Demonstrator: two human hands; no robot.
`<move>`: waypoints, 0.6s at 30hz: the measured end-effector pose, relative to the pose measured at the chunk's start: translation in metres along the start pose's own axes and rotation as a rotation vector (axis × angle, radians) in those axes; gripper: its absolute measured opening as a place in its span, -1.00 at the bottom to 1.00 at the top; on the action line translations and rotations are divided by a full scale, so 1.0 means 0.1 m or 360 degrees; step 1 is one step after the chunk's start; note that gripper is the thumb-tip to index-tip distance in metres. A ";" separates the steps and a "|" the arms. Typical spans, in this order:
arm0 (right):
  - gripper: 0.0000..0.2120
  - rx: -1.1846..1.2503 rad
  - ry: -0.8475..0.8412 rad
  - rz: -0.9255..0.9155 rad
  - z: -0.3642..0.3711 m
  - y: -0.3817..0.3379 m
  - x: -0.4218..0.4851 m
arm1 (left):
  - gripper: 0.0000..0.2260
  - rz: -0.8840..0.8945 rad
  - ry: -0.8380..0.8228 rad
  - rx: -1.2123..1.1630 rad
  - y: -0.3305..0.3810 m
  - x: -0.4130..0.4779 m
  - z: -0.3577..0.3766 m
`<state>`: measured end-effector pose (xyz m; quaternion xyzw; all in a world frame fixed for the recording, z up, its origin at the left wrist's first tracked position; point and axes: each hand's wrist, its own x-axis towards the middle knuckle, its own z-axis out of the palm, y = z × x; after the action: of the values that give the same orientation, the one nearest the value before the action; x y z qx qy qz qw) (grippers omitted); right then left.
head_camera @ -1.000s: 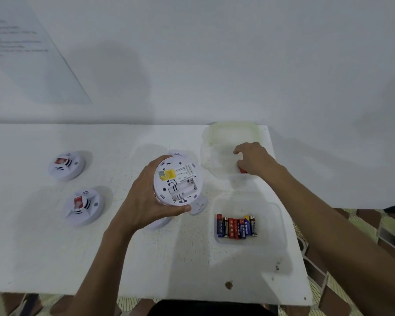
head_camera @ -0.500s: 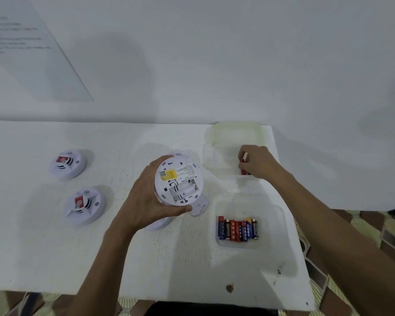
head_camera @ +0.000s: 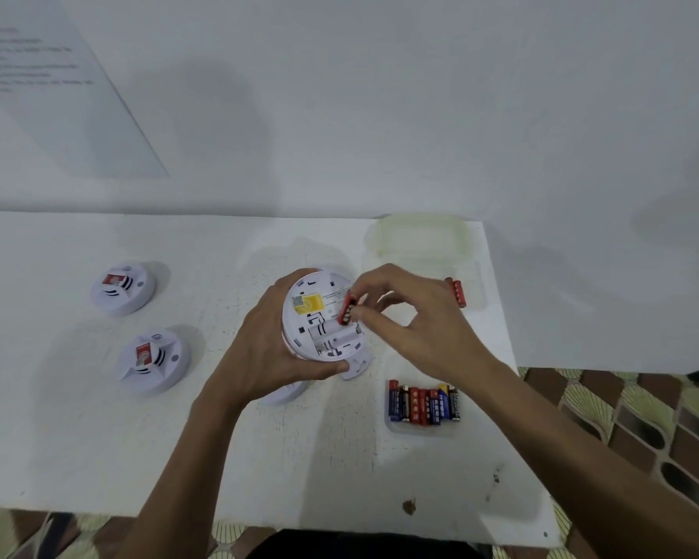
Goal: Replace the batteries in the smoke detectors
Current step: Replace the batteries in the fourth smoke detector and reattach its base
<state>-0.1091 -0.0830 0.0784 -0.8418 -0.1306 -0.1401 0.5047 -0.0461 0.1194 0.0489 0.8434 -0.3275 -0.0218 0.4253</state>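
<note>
Spare detectors (head_camera: 122,288): two sat face up at the left of the tabletop (head_camera: 77,437), well apart from my work, waiting their turn.
Left hand (head_camera: 271,353): my grip was clenched around the open detector (head_camera: 321,316), back side tilted toward me so the empty battery bay showed.
Right hand (head_camera: 416,328): fingertips pinched red batteries (head_camera: 348,308) just over that bay, ready to seat.
Change: half a second before, this hand was at the far tray (head_camera: 471,292); it had crossed to the detector.
Tray of batteries (head_camera: 422,401): near, at right.
</note>
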 end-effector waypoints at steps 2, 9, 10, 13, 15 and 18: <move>-0.87 -0.0173 -0.0020 -0.0153 0.05 0.03 -0.01 | -0.22 0.0001 0.0013 -0.0011 -0.01 -0.01 0.00; -0.84 -0.0379 -0.0141 -0.0466 0.11 0.06 0.03 | -0.24 0.0066 -0.0001 -0.0091 0.03 -0.04 -0.06; -0.84 -0.0383 -0.0173 -0.0472 0.10 0.06 0.03 | -0.24 0.0071 -0.0004 -0.0117 0.03 -0.05 -0.07; -0.82 -0.0402 -0.0270 -0.0498 0.06 0.05 0.06 | -0.27 0.0068 0.0010 -0.0169 0.06 -0.05 -0.08; -0.80 -0.0396 -0.0313 -0.0502 0.04 0.05 0.09 | -0.28 0.0074 0.0013 -0.0196 0.07 -0.06 -0.08; -0.77 -0.0468 -0.0353 -0.0560 0.02 0.05 0.13 | -0.28 0.0069 0.0000 -0.0219 0.06 -0.06 -0.07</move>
<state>-0.0951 -0.0825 0.0784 -0.8806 -0.3081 -0.1501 0.3274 -0.0515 0.1254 0.0561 0.8048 -0.3436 -0.0351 0.4827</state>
